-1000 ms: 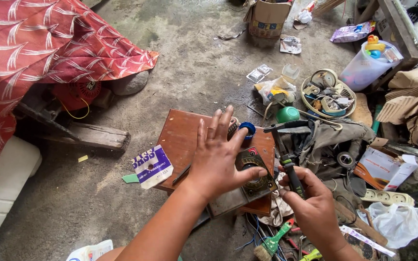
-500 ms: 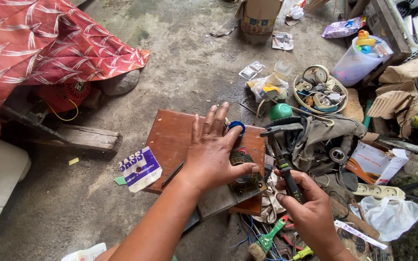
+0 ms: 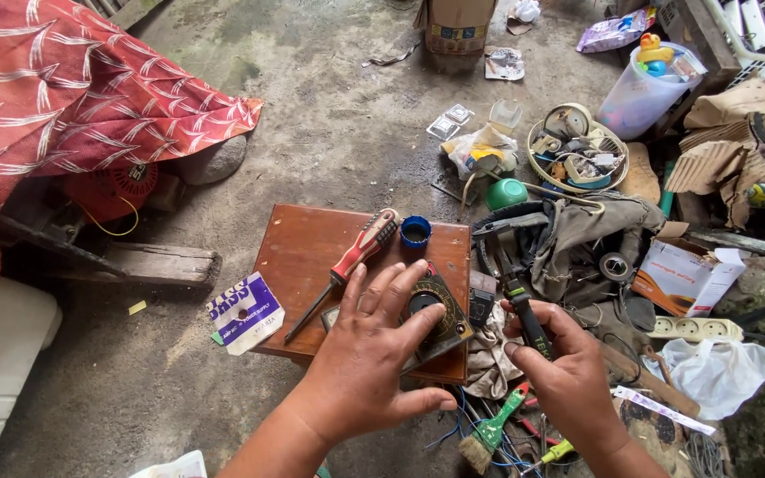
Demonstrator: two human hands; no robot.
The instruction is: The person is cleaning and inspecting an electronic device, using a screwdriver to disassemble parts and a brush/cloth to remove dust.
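The left hand [image 3: 360,354] lies flat on the dark dial part [image 3: 431,310] (pinning it down), while the right hand [image 3: 560,372] grips the pliers [image 3: 511,270] tight.

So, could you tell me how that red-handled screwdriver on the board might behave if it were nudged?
The screwdriver looks rigid. Its rounded handle would probably roll on the flat wooden board. The ribbed grip likely isn't slippery.
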